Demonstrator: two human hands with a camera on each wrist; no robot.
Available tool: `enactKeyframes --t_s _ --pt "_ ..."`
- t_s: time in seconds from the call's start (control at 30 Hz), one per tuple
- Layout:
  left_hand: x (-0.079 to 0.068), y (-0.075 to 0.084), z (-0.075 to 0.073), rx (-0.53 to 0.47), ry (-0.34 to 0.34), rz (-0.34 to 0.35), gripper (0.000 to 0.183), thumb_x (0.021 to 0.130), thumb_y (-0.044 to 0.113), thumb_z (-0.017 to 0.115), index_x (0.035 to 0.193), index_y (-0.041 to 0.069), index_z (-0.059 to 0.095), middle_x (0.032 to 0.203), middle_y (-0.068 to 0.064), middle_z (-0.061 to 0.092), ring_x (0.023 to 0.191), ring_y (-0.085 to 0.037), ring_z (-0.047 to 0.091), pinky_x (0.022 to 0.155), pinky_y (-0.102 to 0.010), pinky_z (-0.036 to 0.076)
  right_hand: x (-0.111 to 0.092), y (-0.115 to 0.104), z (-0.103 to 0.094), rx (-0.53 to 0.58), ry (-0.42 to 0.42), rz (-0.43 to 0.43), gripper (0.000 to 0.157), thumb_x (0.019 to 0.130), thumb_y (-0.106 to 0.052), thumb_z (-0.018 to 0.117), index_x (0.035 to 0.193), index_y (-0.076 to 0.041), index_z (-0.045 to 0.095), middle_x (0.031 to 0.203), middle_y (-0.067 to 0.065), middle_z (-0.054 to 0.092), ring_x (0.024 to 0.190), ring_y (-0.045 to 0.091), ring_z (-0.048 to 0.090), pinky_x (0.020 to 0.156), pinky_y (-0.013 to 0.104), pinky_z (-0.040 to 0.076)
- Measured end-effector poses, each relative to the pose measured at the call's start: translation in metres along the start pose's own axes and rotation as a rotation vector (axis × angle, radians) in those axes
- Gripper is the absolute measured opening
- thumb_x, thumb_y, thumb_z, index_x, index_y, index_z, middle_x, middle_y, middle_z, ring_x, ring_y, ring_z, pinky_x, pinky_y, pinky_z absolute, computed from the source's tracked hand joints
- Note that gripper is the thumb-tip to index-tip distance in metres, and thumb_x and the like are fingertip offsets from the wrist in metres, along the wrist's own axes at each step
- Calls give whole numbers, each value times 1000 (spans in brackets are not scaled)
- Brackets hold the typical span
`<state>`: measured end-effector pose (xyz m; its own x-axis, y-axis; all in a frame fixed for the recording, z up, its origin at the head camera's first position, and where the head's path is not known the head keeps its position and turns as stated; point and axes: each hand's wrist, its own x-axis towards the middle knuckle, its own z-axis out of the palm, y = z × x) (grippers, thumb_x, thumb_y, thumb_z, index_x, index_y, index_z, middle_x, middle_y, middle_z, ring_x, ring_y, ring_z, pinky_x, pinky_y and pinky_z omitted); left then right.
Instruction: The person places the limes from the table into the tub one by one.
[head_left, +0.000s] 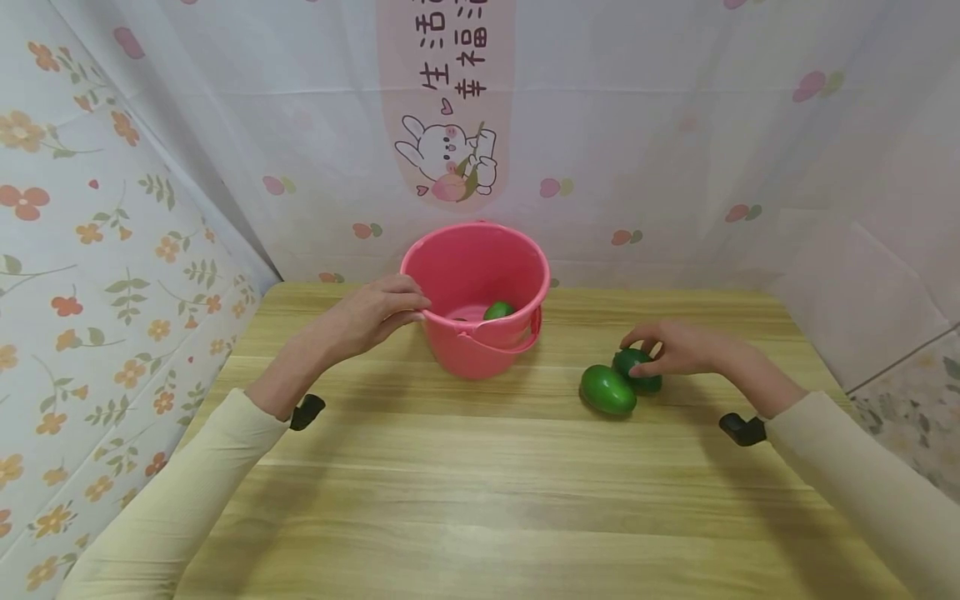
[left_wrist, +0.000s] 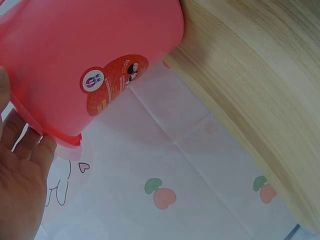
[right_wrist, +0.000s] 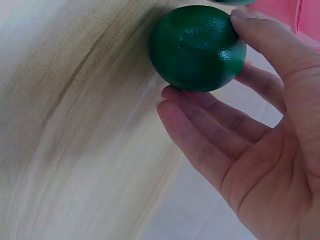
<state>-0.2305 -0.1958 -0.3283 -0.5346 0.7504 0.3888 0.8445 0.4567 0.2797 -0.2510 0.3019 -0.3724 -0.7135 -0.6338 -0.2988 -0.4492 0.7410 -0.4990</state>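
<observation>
Right hand pinches the dark green fruit between thumb and fingers. Bright green fruit just left of that hand, long axis slanting far-left to near-right. Pink bucket farther left; left hand, nearer it, grips its rim.

bucket: smooth plastic | green fruit: glossy | tabletop: wood-grained | backdrop: matt cloth

Bucket's pink w/ red label, one fruit brt grn, dk grn fruit, yellow-brn wood-grain bench, wht back cloth w/ pink/grn motifs, wht side cloth w/ orange flowers, cream sleeves.
</observation>
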Motion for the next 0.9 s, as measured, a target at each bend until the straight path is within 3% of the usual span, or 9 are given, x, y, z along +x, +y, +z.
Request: enactKeyframes --t_s 0.37,0.9 --pt "-1 0 1 1 4 -13 18 92 5 75 110 3 75 106 -7 65 100 -23 59 90 -38 53 0 2 5 25 16 -18 52 94 -33 77 132 -2 62 127 16 63 108 36 65 84 44 57" --pt "0 1 1 -26 20 7 17 90 2 76 107 2 75 105 -8 65 99 -24 60 89 -37 53 -4 0 13 69 69 -43 49 95 -25 75 133 3 62 127 21 63 109 41 65 85 45 57"
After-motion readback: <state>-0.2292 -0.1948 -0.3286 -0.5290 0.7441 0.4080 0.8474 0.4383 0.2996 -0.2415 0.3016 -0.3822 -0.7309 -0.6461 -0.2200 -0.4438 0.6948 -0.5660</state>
